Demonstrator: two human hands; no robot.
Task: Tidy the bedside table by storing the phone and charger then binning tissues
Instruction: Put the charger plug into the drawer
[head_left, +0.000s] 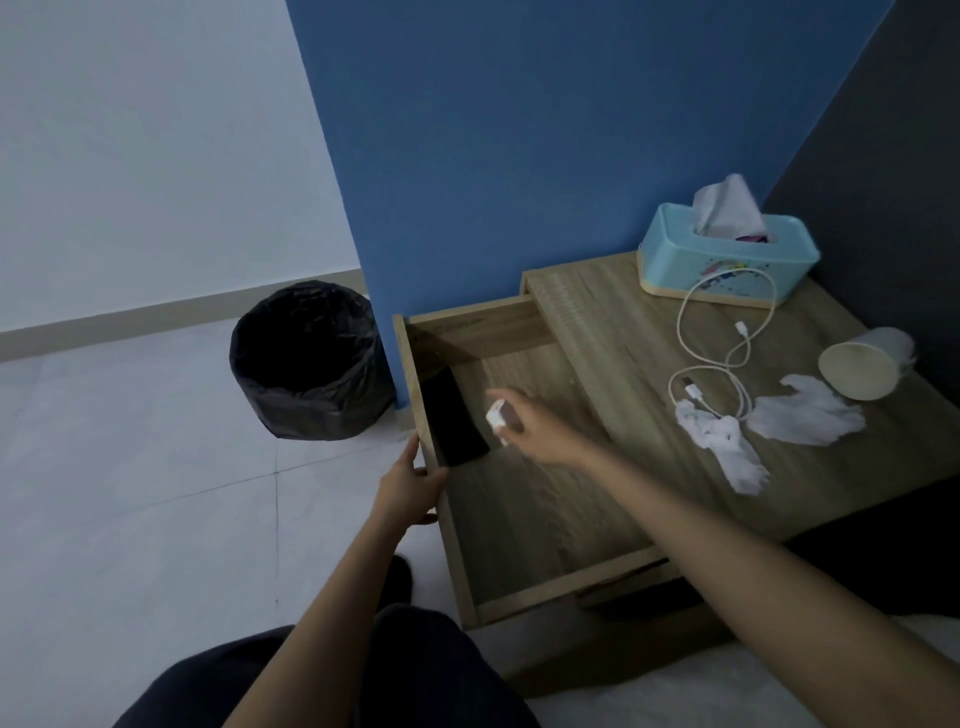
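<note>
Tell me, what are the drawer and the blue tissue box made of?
The drawer looks like wood or wood-look board: matte, with grain lines across it. The tissue box looks like smooth plastic, with rounded corners and a soft sheen; its pale base band could be something else.

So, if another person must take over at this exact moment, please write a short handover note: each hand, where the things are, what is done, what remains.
Left hand: gripping the front edge of the open drawer.
Right hand: over the drawer, holding the white charger plug.
Done: phone already lies in the drawer, at its left side.
Left: put the plug down in the drawer; the white cable still lies on the tabletop, by the tissue box. Two crumpled tissues lie beside a tipped-over cup; they go in the black bin on the floor. Then probably close the drawer.
</note>
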